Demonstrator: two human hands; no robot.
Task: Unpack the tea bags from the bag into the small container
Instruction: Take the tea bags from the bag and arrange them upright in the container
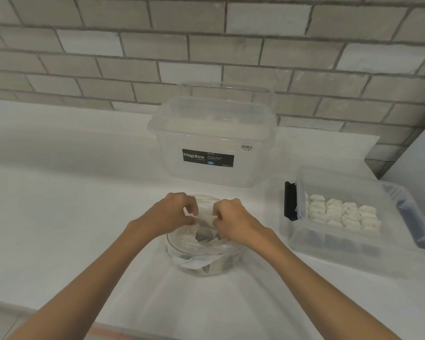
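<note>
While the round clear plastic tub (pixel 206 252) stands on the white surface (pixel 71 217) just before me, my left hand (pixel 172 214) and right hand (pixel 233 222) each pinch the mouth of the thin clear plastic bag (pixel 204 220) sitting in it, both grips clamped on its film. White tea bags (pixel 190 241) lie inside. Right of it, the shallow clear rectangular container (pixel 353 246) holds rows of them; behind stands a large lidded clear storage box (pixel 214 133).
</note>
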